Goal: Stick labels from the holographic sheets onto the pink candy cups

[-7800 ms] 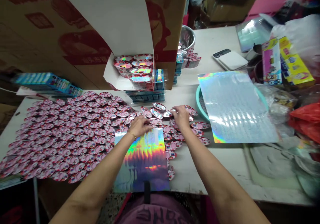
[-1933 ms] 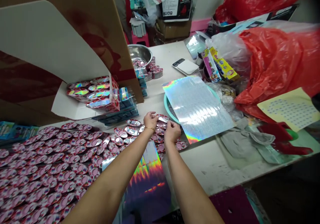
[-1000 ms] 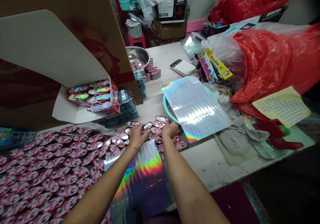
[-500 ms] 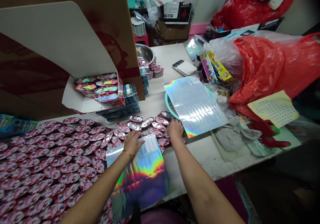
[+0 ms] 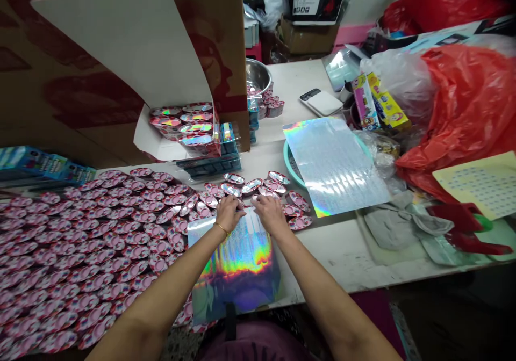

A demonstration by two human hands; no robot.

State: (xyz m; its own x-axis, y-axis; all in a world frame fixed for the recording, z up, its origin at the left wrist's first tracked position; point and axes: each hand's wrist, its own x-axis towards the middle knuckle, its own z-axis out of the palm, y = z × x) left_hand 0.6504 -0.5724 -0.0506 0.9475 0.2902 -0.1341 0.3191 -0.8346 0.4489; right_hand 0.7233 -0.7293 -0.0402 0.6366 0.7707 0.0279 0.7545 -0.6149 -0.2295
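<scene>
A shiny holographic sheet (image 5: 237, 267) with paler strips at its top lies at the table's front edge. My left hand (image 5: 229, 213), a thin bangle at its wrist, rests at the sheet's upper edge with its fingers bent together. Close beside it, my right hand (image 5: 269, 213) curls its fingers at the top right corner of the sheet. What either set of fingertips pinches is too small to make out. Small oval red-and-pink packs with shiny tops, such as this oval pack (image 5: 253, 186), lie loosely just beyond both hands.
Rows of oval packs (image 5: 97, 243) cover the left side. Behind stands a big cardboard box (image 5: 229, 44) with a white open carton (image 5: 161, 149) of packs before it. Another holographic sheet (image 5: 338, 167) lies over a turquoise basket (image 5: 291, 162). Red plastic bags (image 5: 467, 108) fill the right.
My right hand has moved left from the packs near the basket to the holographic sheet, beside my left hand. My left hand stays at the sheet's top edge. The camera view has shifted.
</scene>
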